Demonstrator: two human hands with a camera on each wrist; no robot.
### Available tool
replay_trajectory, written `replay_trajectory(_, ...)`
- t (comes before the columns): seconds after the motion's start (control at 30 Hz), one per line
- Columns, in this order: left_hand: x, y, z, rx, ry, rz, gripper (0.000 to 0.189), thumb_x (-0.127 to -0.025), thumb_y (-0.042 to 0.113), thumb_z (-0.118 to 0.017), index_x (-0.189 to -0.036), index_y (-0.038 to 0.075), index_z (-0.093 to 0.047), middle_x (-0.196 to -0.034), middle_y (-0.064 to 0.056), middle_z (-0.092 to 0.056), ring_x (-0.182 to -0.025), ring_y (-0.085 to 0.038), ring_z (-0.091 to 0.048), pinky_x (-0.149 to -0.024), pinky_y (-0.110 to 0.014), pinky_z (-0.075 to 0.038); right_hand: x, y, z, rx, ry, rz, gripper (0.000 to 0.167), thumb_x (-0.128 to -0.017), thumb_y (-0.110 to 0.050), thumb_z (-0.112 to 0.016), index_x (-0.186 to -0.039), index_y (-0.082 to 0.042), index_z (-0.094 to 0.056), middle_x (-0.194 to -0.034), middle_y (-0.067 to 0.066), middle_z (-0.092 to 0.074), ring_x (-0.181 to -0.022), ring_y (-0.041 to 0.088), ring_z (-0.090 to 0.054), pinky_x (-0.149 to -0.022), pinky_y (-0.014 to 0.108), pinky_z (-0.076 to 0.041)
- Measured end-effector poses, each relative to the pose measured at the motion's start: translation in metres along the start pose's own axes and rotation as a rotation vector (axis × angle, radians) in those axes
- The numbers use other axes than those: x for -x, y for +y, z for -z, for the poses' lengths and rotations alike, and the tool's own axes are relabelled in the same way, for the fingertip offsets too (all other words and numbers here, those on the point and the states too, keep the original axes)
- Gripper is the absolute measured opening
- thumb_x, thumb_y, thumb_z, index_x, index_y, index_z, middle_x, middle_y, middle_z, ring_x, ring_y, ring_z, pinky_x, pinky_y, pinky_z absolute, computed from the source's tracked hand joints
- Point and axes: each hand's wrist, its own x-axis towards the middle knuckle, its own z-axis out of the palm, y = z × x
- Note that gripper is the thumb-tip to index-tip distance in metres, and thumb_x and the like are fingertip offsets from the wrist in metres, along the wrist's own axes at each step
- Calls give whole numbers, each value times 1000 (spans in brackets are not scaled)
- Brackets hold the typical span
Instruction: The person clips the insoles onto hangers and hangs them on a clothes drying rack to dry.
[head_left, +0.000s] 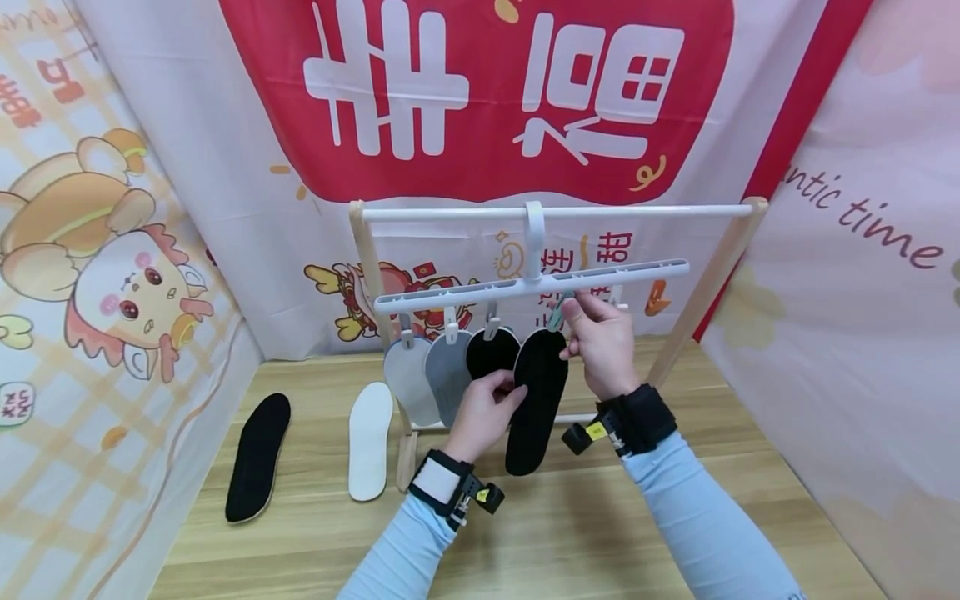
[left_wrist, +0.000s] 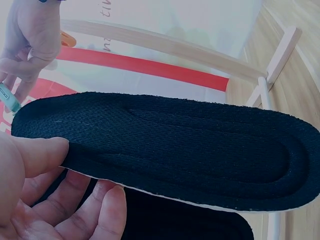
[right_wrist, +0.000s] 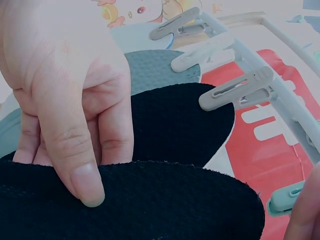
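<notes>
My left hand pinches a black insole by its edge, thumb on its front face. At the insole's upper end, my right hand grips a green clip between thumb and fingers. The clip's tip is at the insole's edge; whether it bites on it I cannot tell. Above runs a white hanger bar. From its grey and white clips hang a pale insole, a grey insole and another black insole, partly hidden behind my left hand.
The hanger hooks over the white rail of a rack with wooden legs. On the wooden table, a black insole and a white insole lie at the left. Printed cloth walls stand around.
</notes>
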Motion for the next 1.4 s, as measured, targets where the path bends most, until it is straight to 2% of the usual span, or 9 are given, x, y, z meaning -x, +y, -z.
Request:
replay_trajectory(0.13, 0, 1, -1, 0, -1, 11, 13, -98, 19, -64, -105, 11, -71, -91, 1, -64, -76, -13, -58, -68, -30, -51, 0, -1, 0, 13, 35, -19, 44, -94, -17, -65, -131, 5, -59, -85, -3, -70, -40, 4, -47, -40, 22, -49)
replay_trajectory(0.37, -2, 5, -1, 4, 0, 9, 12, -98, 20, -65, -105, 12, -71, -91, 1, -65, -76, -13, -58, -67, -29, -51, 0, -4, -1, 30, 60, -31, 45, -94, -18, -66, -132, 5, -58, -87, -4, -72, -40, 4, -47, -39, 21, -48)
replay_trajectory(0.83, -6, 15, -3, 6, 10, -15, 13, -98, 21, -64, -106, 13, -71, -89, 3, -64, -76, -14, -58, -67, -29, -51, -1, -6, 2, 38, 34, -24, 45, -93, -19, -65, -131, 4, -60, -83, -5, -72, -40, 4, -47, -38, 22, -47)
replay_trajectory(1.1, -9, 18, -4, 22, 6, -33, 13, -99, 21, -64, -107, 13, -71, -90, 2, -64, -77, -14, -58, -68, -29, -51, 0, -7, 3, 18, -5, -16, 35, -98, -11, -60, -128, 7, -62, -83, 0, -74, -39, 4, -45, -37, 22, -46)
replay_trajectory(1.4, -11, 19, -7, 22, 19, -33, 15, -98, 20, -64, -108, 10, -71, -91, 0, -65, -77, -14, -58, -69, -29, -51, 2, -6, 6, 46, -10, -28, 46, -92, -23, -68, -131, 0, -62, -90, 0, -74, -40, 5, -46, -38, 21, -46)
